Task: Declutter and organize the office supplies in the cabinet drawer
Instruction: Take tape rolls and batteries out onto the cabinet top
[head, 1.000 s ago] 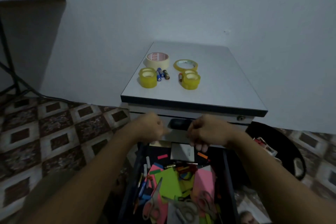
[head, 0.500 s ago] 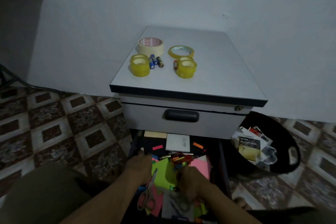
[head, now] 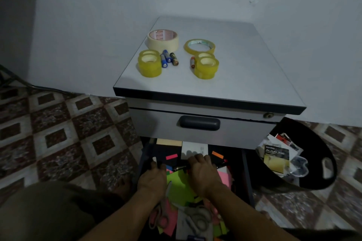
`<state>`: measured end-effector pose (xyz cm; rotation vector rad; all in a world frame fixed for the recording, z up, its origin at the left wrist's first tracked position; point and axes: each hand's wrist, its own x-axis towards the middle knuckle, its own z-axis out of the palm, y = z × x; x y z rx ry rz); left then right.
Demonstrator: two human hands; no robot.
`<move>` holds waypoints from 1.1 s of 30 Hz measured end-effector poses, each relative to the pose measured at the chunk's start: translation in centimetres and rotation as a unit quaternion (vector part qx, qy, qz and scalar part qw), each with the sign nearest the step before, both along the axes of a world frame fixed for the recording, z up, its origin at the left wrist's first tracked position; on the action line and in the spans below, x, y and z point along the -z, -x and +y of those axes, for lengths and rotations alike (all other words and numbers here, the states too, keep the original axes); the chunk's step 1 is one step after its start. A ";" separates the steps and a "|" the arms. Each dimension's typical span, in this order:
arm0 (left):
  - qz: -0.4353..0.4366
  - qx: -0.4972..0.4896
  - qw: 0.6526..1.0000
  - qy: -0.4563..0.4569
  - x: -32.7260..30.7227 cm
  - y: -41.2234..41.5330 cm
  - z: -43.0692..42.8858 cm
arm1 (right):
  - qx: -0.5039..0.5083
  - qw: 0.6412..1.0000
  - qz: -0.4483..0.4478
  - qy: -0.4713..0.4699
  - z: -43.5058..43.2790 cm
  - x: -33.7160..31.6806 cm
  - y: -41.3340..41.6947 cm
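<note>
The lower drawer (head: 246, 172) of the grey cabinet (head: 244, 76) stands open, crowded with green sticky notes (head: 179, 184), pink notes (head: 224, 177), a white box (head: 194, 148), pink scissors (head: 159, 219) and grey scissors (head: 195, 219). My left hand (head: 151, 179) is at the drawer's left side, closed around a white-tipped pen (head: 154, 159). My right hand (head: 203, 172) lies palm down on the clutter, with its fingertips at the white box; what lies under its fingers is hidden.
On the cabinet top sit a masking tape roll (head: 162, 40), a flat yellow tape (head: 199, 46), two yellow tape stacks (head: 149, 65) (head: 207, 66) and several batteries (head: 167, 58). The upper drawer (head: 199, 122) is closed. A black bin (head: 313, 141) with packaging stands right.
Both hands dropped from the upper drawer's front into the open lower drawer. Since half a second ago they have reached further toward the back of the drawer.
</note>
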<state>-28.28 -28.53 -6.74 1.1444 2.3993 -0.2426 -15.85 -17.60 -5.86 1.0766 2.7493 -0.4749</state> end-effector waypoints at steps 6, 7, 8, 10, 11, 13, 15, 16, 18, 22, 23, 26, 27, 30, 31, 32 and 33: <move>-0.025 -0.032 0.998 -0.042 0.7 0.3 -0.1 | -0.057 0.998 -0.033 0.001 0.3 0.6 1.6; -0.029 -0.039 0.998 -0.051 0.9 0.3 0.0 | -0.067 0.997 -0.039 0.001 0.3 0.7 1.8; -0.033 -0.047 0.997 -0.059 1.0 0.4 0.0 | -0.075 0.996 -0.045 0.002 0.2 0.9 2.0; -0.039 -0.055 0.995 -0.070 1.0 0.4 0.1 | -0.087 0.995 -0.058 0.000 0.0 1.1 2.3; -0.042 -0.057 0.995 -0.071 1.1 0.5 0.2 | -0.089 0.994 -0.063 -0.005 -0.1 1.2 2.3; -0.046 -0.060 0.995 -0.072 1.0 0.6 0.3 | -0.085 0.994 -0.071 -0.014 -0.1 1.3 2.4; -0.047 -0.060 0.994 -0.074 0.8 0.6 0.4 | -0.077 0.993 -0.083 -0.018 0.0 1.2 2.4; -0.048 -0.060 0.994 -0.076 0.7 0.6 0.5 | -0.076 0.993 -0.090 -0.018 0.2 1.2 2.4; -0.051 -0.063 0.993 -0.088 0.4 0.6 0.6 | -0.076 0.991 -0.105 -0.016 0.3 1.2 2.4; -0.057 -0.071 0.990 -0.104 0.2 0.6 0.7 | -0.068 0.992 -0.109 0.002 0.4 1.4 2.8; -0.058 -0.073 0.990 -0.103 0.3 0.6 0.7 | -0.063 0.992 -0.105 0.008 0.4 1.5 3.0; -0.057 -0.073 0.991 -0.101 0.5 0.7 0.8 | -0.055 0.994 -0.095 0.021 0.6 1.6 3.0; -0.056 -0.072 0.991 -0.101 0.6 0.7 0.8 | -0.054 0.994 -0.090 0.026 0.7 1.6 3.0; -0.050 -0.073 0.990 -0.111 0.9 0.8 0.9 | -0.058 0.994 -0.080 0.047 1.2 1.5 3.0; -0.050 -0.071 0.990 -0.114 1.0 0.8 0.9 | -0.067 0.993 -0.079 0.052 1.3 1.5 2.9; -0.049 -0.067 0.990 -0.113 1.1 0.8 0.9 | -0.078 0.992 -0.080 0.056 1.4 1.4 2.8; -0.048 -0.062 0.991 -0.110 1.2 0.8 1.0 | -0.091 0.991 -0.081 0.058 1.6 1.3 2.6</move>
